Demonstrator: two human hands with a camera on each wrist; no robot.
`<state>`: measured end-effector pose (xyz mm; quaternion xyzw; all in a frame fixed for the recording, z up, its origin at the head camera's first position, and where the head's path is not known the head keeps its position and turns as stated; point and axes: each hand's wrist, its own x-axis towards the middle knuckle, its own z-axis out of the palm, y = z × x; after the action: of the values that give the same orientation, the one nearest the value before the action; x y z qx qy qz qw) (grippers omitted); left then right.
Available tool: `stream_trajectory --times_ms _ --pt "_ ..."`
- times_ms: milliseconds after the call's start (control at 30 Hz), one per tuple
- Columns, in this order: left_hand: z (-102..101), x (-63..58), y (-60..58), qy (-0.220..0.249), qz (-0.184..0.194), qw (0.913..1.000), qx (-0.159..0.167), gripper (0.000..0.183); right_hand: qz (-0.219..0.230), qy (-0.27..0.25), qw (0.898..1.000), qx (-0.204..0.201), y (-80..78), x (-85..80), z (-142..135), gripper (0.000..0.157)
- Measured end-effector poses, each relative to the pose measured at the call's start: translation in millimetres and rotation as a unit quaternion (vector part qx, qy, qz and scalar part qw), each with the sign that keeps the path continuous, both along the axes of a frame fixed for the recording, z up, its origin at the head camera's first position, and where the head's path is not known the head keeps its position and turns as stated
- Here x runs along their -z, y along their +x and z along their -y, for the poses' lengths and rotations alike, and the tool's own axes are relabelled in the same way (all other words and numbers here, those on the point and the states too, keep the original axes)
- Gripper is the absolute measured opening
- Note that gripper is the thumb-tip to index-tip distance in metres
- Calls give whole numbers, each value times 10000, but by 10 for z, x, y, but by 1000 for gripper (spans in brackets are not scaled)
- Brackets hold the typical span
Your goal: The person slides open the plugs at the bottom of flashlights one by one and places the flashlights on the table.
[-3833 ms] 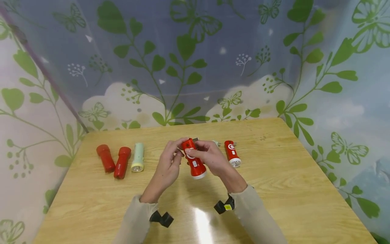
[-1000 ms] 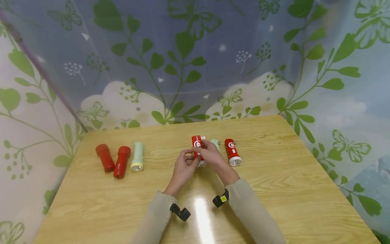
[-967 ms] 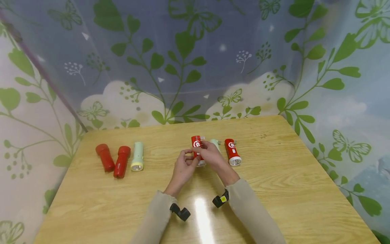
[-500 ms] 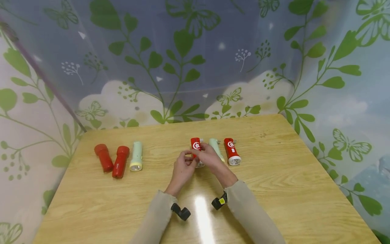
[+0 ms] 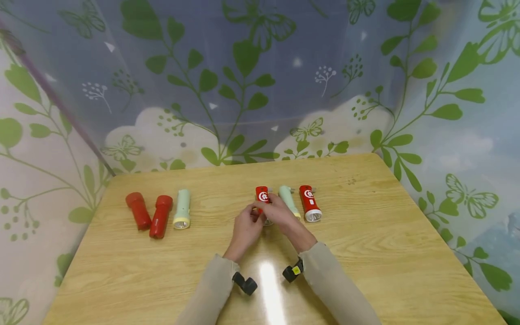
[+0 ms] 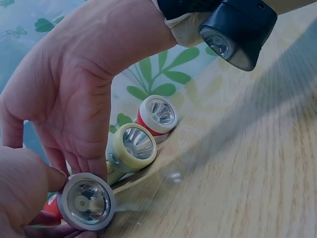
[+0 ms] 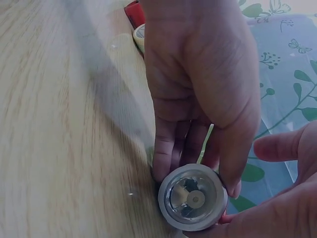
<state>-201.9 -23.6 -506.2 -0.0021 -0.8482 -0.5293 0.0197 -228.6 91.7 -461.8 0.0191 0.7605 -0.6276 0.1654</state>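
Both hands are at a red flashlight [image 5: 262,195] with a white emblem, lying on the table with its lens towards me. My left hand [image 5: 247,230] grips its left side near the head, and my right hand [image 5: 281,215] pinches it from the right. In the left wrist view, the white-rimmed lens [image 6: 86,202] sits between the fingers of both hands. The right wrist view shows the same lens [image 7: 193,197] facing the camera. Fingers hide much of the barrel. Just right lie a pale green flashlight [image 5: 287,199] and another red flashlight [image 5: 310,204] with a white rim.
On the left of the wooden table [image 5: 365,253] lie a red flashlight [image 5: 139,211], a second red flashlight [image 5: 161,216] and a pale green flashlight [image 5: 182,210]. A patterned curtain [image 5: 260,81] stands behind the table's back edge.
The gripped flashlight, held raised and tilted earlier, came down onto the table beside the pale green one. Over the last half second the hands shift only slightly, and the flashlight's silver plug hardly shows now.
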Motion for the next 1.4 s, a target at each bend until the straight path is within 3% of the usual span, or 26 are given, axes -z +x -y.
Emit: stream_trajectory --times_ms 267,600,833,1067,1400 --pt "-39 -3 -38 -132 72 9999 60 31 66 -67 9999 118 -26 39 3 46" --pt "-68 -9 -36 -129 148 9998 65 15 292 174 9994 108 13 23 -25 79" --pt "-92 -1 -64 -278 -146 9995 -9 10 31 256 9996 -60 13 26 -35 57" --pt "-125 19 -93 -124 -303 9994 105 9 47 259 9997 6 25 -41 -59 81" --pt "-116 37 -108 -255 -353 9991 3 13 -36 275 9995 -169 4 -73 -85 77"
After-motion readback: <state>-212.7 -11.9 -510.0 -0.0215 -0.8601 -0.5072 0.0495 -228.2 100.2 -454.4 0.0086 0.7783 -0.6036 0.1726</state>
